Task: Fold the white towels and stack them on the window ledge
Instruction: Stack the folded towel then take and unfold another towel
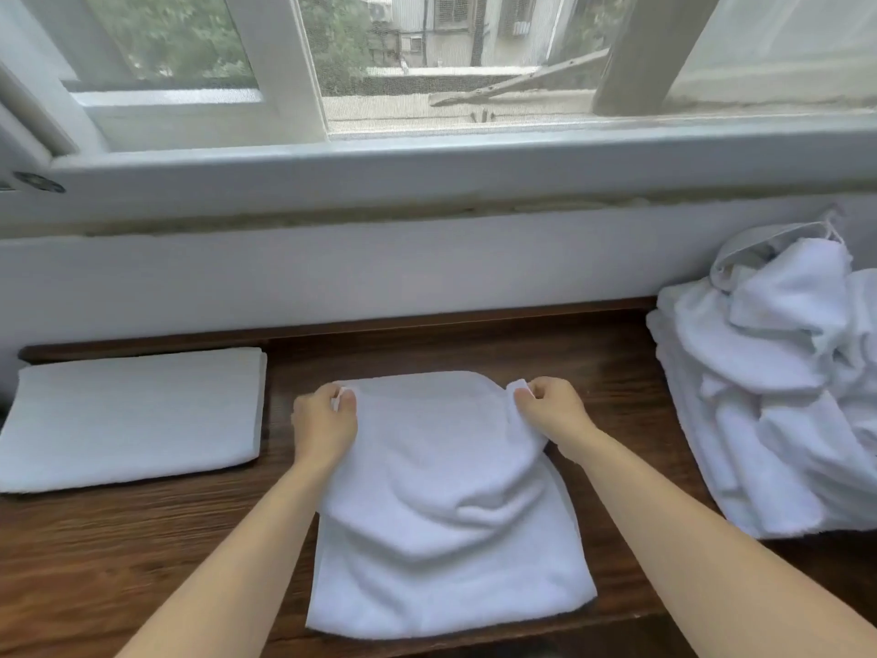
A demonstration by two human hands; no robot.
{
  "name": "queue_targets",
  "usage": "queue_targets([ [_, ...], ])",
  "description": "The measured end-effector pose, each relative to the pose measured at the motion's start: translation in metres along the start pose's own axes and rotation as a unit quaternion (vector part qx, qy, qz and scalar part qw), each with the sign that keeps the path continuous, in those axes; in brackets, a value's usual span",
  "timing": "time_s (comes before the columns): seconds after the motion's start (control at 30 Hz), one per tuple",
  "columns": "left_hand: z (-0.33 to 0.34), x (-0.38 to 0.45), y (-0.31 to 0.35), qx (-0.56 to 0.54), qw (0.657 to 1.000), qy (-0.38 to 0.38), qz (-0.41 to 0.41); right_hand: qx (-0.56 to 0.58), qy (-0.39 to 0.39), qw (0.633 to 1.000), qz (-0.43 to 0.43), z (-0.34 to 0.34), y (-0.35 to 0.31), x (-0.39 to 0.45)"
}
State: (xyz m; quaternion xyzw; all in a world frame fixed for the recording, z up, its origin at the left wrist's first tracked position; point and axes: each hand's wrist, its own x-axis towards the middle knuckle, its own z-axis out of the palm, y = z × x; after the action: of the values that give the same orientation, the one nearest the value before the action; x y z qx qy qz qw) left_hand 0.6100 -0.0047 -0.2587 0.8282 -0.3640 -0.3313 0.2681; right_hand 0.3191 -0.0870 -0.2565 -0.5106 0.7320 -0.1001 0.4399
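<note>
A white towel (446, 505) lies in the middle of the dark wooden ledge (593, 363), rumpled, its upper layer doubled over and its two far corners lifted. To the left a folded towel (133, 415) rests flat and neat. At the right a loose heap of towels (769, 391) is piled against the wall.

The towel (451, 505) being folded is soft, matt white terry cloth — like the folded towel (133, 415) and the rumpled pile (769, 396) — on a dark wooden ledge (142, 553) with visible grain and slight sheen, below a smooth white-painted window frame (427, 168).
</note>
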Motion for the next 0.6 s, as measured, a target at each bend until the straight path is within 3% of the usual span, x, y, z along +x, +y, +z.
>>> queue_targets([
  [0.13, 0.002, 0.003, 0.010, -0.040, 0.999, 0.004, -0.034, -0.021, -0.044, 0.998, 0.028, -0.003, -0.004, 0.014],
  [0.27, -0.001, 0.009, 0.006, -0.072, 0.996, -0.011, -0.060, -0.021, -0.005, 0.998, 0.056, -0.009, 0.001, 0.018],
  [0.43, -0.005, 0.005, -0.002, -0.123, 0.992, -0.021, -0.033, 0.064, -0.037, 0.992, 0.102, -0.008, 0.010, 0.014],
  [0.6, -0.005, 0.001, 0.001, -0.163, 0.986, -0.002, -0.034, 0.135, -0.018, 0.982, 0.132, -0.009, 0.009, 0.010],
])
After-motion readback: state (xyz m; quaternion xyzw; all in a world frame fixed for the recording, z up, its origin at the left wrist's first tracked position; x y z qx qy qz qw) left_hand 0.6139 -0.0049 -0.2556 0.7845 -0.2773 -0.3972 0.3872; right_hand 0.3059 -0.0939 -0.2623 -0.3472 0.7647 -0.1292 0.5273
